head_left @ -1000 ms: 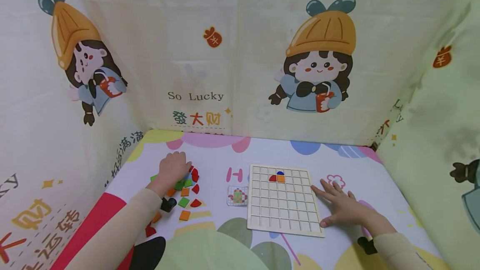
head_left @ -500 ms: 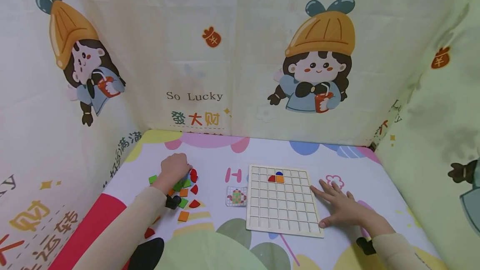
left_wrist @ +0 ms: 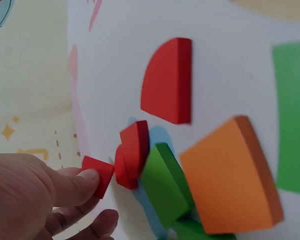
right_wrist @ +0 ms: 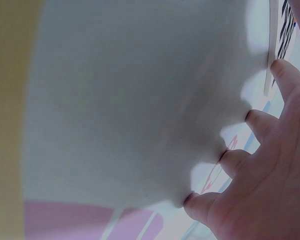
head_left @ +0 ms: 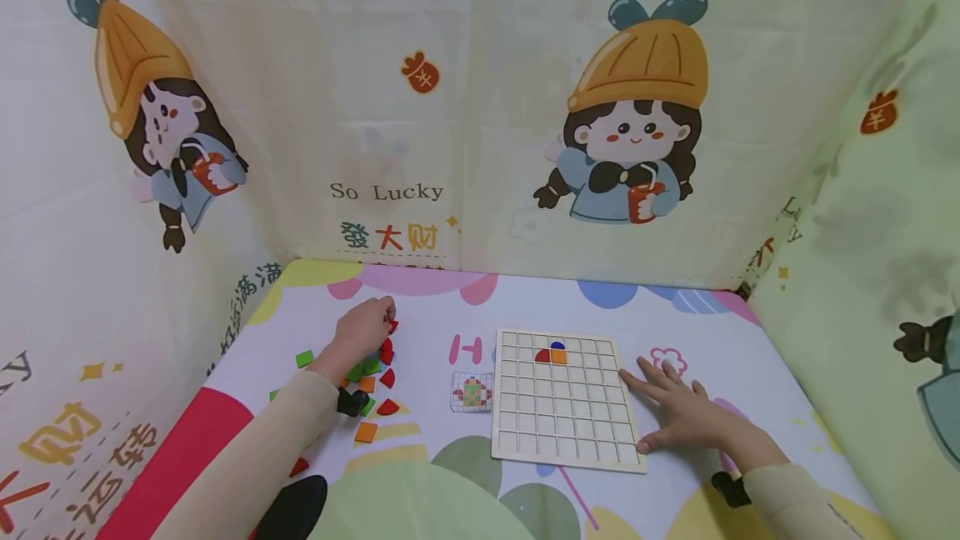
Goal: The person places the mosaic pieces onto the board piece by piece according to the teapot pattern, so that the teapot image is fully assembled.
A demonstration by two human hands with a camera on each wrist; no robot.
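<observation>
While the left hand (head_left: 360,330) pinches a small, flat red piece (left_wrist: 104,174) under its thumb, just beside other red pieces (left_wrist: 136,145), the pale wooden grid board (head_left: 558,418) lies well apart to that grip's right. The right hand (head_left: 686,415), fingers spread at the board's right edge, is nearer. Which way the held piece's long axis runs is hidden.

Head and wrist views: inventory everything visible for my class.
Gridded board: 1, pale, right of centre
Board pieces: 3, red, orange, blue, far rows
Picture card: 1, multicoloured, left of board
Loose pieces: several, red, green, orange, left
Held piece: 1, red, between left fingers
Tabletop: 1, multicoloured, beneath
Hanging cloth: count unclear, cream, behind
Sleeves: 2, cream, foreground
Wrist devices: 2, black, near sleeves
Left hand: 1, pinching held piece
Right hand: 1, beside board
</observation>
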